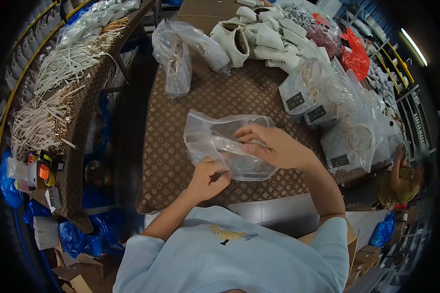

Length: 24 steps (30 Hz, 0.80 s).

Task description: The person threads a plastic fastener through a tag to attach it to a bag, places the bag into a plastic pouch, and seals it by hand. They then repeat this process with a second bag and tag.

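A clear plastic bag is held over the brown patterned table, in front of my chest. My left hand grips its lower edge with the fingers curled shut. My right hand pinches the bag's upper right part between thumb and fingers. What lies inside the bag is hard to make out through the crinkled plastic.
Two bagged white items lie at the table's far left. White pouches are piled at the back. Several filled bags with dark labels crowd the right side. White straps cover a side bench at left. Another person crouches at right.
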### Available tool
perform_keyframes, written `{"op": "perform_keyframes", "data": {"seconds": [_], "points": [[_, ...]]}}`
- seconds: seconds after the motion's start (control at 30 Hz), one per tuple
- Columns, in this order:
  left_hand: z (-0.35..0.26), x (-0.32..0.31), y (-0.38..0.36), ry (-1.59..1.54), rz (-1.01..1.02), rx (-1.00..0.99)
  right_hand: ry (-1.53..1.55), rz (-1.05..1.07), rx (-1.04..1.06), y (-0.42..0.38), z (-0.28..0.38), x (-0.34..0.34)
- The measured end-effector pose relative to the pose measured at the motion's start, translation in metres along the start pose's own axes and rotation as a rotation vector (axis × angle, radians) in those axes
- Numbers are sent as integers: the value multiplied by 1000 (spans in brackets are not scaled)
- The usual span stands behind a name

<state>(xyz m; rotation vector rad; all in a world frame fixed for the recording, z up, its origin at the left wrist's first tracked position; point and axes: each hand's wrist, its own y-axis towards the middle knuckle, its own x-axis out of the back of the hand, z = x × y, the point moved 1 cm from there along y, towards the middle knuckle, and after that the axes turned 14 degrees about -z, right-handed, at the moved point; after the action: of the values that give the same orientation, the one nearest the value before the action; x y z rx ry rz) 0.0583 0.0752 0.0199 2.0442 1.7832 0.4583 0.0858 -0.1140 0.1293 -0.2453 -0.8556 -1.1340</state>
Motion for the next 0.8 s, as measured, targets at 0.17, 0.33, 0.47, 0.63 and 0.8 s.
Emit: {"op": "perform_keyframes", "data": {"seconds": [0.17, 0.33, 0.47, 0.63, 0.8], "points": [[9, 2, 3, 86, 104, -110, 221, 108, -143, 1, -44, -9], [49, 25, -21, 112, -54, 631, 371, 389, -403, 6, -41, 0], [72, 28, -49, 85, -23, 895, 22, 230, -180, 9, -26, -3], [4, 20, -31, 934, 283, 447, -319, -5, 137, -6, -40, -18], [-56, 1, -5, 641, 18, 47, -138, 8, -92, 4, -31, -13]]}}
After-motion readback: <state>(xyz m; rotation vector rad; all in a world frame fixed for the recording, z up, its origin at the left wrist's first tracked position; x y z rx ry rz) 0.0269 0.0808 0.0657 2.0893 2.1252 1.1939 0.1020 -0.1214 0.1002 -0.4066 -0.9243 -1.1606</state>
